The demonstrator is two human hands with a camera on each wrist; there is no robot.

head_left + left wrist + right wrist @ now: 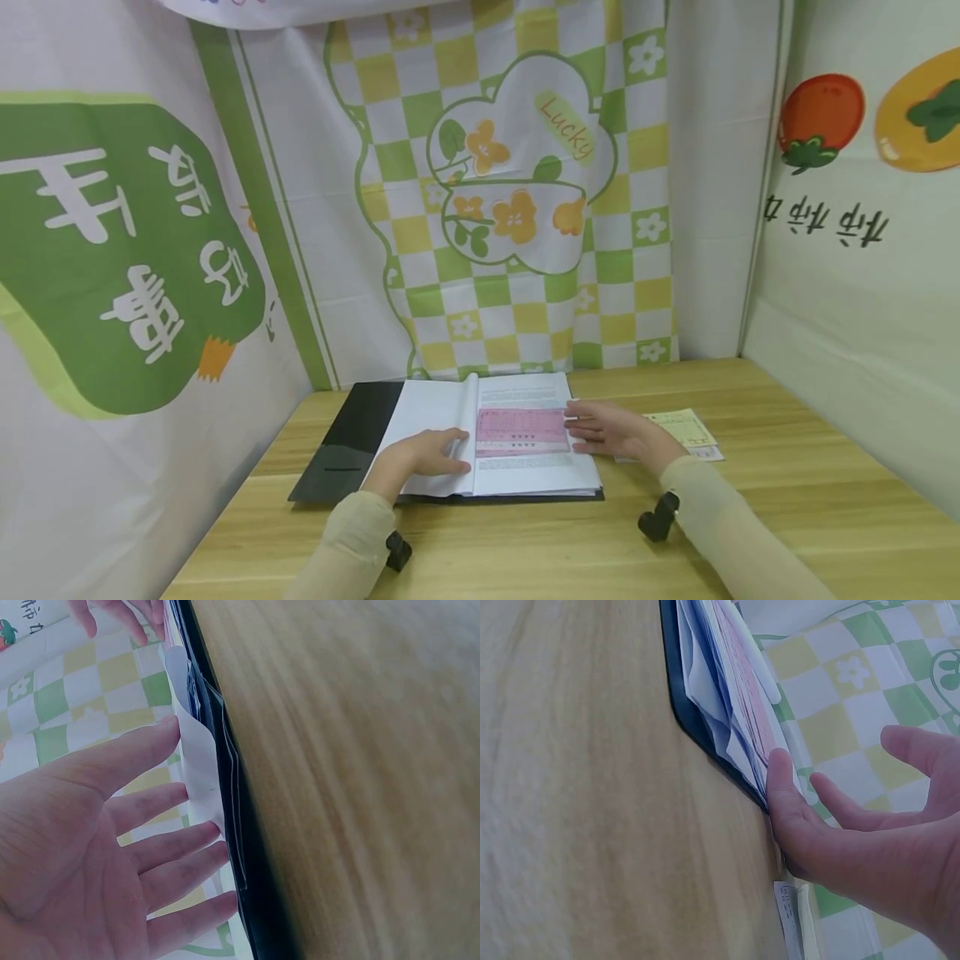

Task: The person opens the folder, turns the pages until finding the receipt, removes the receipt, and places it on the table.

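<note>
Resting on the left page (427, 408) of the folder (360, 433), my left hand (427, 454) has its fingers spread beside the raised fold, presumably to stop the sheet from lifting. My right hand (611, 427), fingers extended, is positioned at the outer edge of the pink slip (525, 425); whether its fingertips bear down on the paper, I cannot tell. Neither hand visibly pinches anything. The pink slip lies on the right page (532, 479), likely set clear of the page edges so that it sits fully supported. The folder lies unfolded near the far edge of the table (510, 558), toward its far left corner. A yellow slip (686, 427) lies apart, toward the far right corner, partly behind my right wrist.
</note>
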